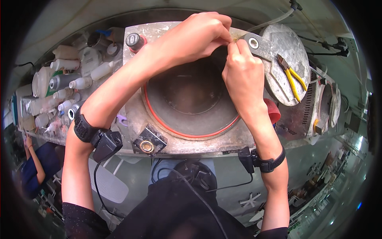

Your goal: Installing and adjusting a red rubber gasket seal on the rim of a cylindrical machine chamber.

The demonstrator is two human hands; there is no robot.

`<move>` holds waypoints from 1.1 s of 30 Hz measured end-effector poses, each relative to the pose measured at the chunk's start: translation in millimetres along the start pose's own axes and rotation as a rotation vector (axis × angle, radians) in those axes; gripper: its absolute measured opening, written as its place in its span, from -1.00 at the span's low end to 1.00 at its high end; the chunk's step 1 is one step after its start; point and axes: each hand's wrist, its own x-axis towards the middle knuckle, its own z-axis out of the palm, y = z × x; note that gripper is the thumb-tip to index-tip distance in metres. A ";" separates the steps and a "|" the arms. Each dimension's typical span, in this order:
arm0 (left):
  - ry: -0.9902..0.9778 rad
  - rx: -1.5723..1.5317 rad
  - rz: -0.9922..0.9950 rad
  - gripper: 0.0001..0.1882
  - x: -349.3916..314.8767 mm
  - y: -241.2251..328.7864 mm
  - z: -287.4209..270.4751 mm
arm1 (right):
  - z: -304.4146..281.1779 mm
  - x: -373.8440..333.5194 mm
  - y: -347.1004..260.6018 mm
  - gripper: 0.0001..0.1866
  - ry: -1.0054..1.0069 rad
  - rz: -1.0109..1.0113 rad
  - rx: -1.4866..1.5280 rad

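Observation:
My left hand [209,35] reaches across to the far right side of a deep round chamber [191,93], whose rim carries an orange-red seal ring [171,129]. Close against it, my right hand [244,67] bends its fingers in, so the fingertips of both hands nearly meet. Each hand is closed in a pinch. Whatever sits between the fingertips is too small or too hidden to name. Just right of the fingers is a grey metal hinge arm [258,46] with a round bolt. It joins the swung-back round lid [274,36], where side cutters with yellow handles [292,79] lie.
A black knob [135,42] stands at the chamber's far left corner. Near left is a black panel [150,141] with a brass-coloured ring. Several plastic bottles [81,83] crowd the left bench. A red round part [272,111] sits beside my right forearm. Another person's arm [35,157] shows far left.

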 end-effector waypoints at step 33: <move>-0.043 -0.210 -0.241 -0.78 -3.8 4.5 13.5 | 1.8 -28.0 7.0 -0.46 -0.014 0.128 0.271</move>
